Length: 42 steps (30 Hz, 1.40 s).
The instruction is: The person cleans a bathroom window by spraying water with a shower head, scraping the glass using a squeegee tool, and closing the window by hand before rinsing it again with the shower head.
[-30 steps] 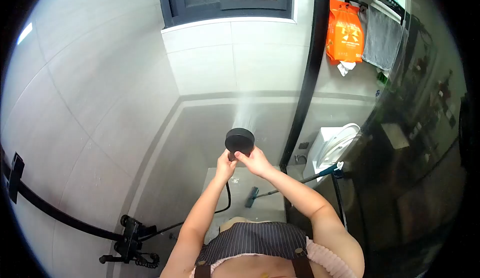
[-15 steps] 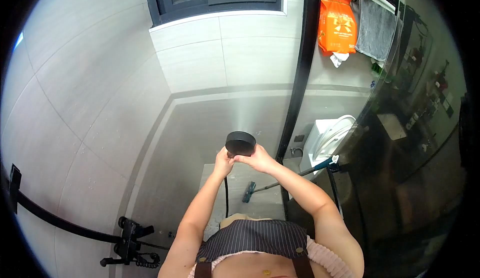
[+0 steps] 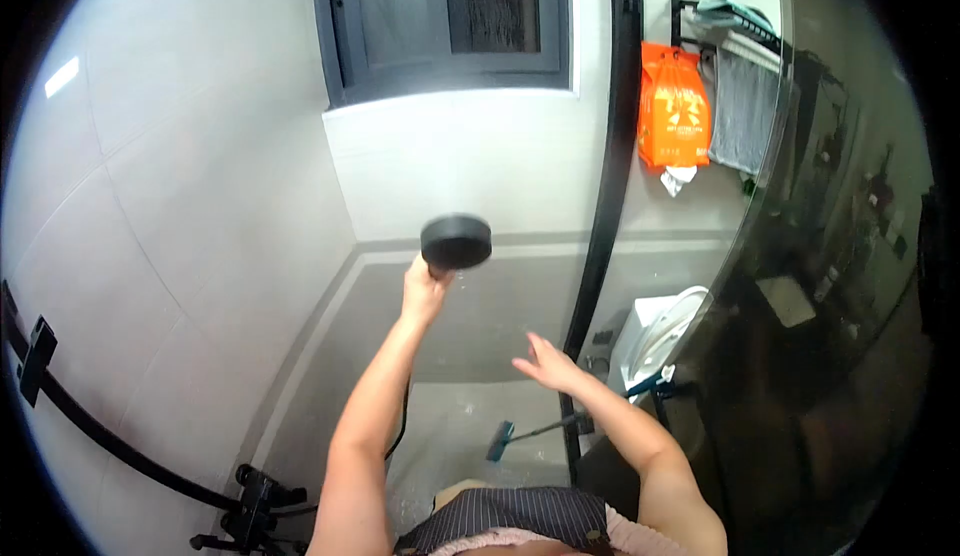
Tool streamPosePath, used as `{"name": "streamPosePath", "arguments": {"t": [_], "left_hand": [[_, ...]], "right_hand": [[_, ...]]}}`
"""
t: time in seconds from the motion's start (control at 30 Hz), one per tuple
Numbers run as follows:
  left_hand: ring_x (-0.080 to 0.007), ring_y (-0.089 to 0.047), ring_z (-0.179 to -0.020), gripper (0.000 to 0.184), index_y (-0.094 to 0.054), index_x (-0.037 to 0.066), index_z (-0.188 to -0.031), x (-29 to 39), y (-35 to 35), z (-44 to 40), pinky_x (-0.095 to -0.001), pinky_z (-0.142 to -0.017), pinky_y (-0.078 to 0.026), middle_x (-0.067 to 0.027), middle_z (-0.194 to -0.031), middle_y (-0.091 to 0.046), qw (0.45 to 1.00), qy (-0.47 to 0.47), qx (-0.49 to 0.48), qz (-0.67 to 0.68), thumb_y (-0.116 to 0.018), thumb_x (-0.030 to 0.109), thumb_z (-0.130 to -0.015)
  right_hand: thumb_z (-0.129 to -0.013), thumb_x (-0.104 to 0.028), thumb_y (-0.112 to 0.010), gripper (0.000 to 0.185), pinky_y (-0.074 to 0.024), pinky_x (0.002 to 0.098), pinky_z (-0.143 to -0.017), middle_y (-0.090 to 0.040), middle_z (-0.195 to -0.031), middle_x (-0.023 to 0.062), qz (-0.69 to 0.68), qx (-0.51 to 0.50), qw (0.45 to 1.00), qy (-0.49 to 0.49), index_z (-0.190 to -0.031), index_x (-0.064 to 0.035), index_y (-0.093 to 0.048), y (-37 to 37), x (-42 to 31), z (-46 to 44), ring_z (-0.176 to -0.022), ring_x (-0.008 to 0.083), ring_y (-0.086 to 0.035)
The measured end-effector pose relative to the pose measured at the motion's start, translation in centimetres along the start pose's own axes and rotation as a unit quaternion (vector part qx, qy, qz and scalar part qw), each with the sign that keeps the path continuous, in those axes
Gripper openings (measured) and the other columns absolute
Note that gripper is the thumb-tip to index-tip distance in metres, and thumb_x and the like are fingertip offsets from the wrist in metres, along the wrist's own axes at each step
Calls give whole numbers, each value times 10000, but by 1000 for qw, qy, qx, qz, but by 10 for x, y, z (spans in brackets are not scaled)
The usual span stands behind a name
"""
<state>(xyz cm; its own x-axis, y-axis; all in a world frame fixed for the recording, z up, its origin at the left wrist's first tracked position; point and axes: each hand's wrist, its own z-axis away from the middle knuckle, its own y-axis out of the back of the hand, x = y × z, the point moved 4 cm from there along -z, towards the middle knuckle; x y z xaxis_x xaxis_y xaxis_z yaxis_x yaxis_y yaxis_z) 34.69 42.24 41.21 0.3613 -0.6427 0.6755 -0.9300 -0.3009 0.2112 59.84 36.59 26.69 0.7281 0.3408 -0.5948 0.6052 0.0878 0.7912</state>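
My left hand (image 3: 425, 291) grips the handle of a black shower head (image 3: 456, 242), raised in front of the tiled wall. The head's round back faces me and is slightly blurred; its spray face is turned away. A dark hose (image 3: 400, 426) runs down beside my left forearm. My right hand (image 3: 548, 363) is off the shower head, lower and to the right, with thumb and fingers apart and nothing in it. Beyond it, a floor brush (image 3: 502, 441) with a long pole rests on the wet floor, leaning to the right.
A black-framed glass partition (image 3: 592, 276) stands close on my right. Behind it are a white toilet (image 3: 655, 331), an orange tissue pack (image 3: 675, 111) and a grey towel (image 3: 745, 111). The black shower fixture (image 3: 258, 506) is at lower left. A window (image 3: 450, 21) is set in the far wall.
My right hand has let go of the shower head and moved down and right, opening. My left hand has lifted the shower head up and left. The view has tilted upward.
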Motion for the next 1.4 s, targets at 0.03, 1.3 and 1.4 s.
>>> {"name": "streamPosePath", "arguments": {"t": [0.03,1.3,1.4], "left_hand": [[-194,-588,-805,201,-600,33,-1021,28,5,-28,-310,-761,-476,-91,-879,-634,1000,-6,8,9,-650,54,-827],[-207,-587,-665,424,-570,39,-797,182,122,-292,-336,-636,-457,-71,-680,-609,965,-212,149,29,-696,442,-836],[-249,-637,-738,426,-614,38,-863,187,124,-296,-366,-683,-479,-110,-756,-662,975,-162,147,-25,-689,457,-833]], "right_hand": [[-883,-494,-581,690,-479,412,-879,-552,-1164,214,107,14,994,5,-1314,24,-433,-7,25,3,-1039,334,-585],[-834,-311,-668,323,-512,356,-695,-675,-911,167,116,126,940,-294,-1013,-42,-660,33,-78,323,-798,298,-650],[-891,-251,-648,386,-495,302,-757,-676,-1017,160,-39,106,928,-355,-1173,8,-601,30,-92,355,-856,222,-645]]}}
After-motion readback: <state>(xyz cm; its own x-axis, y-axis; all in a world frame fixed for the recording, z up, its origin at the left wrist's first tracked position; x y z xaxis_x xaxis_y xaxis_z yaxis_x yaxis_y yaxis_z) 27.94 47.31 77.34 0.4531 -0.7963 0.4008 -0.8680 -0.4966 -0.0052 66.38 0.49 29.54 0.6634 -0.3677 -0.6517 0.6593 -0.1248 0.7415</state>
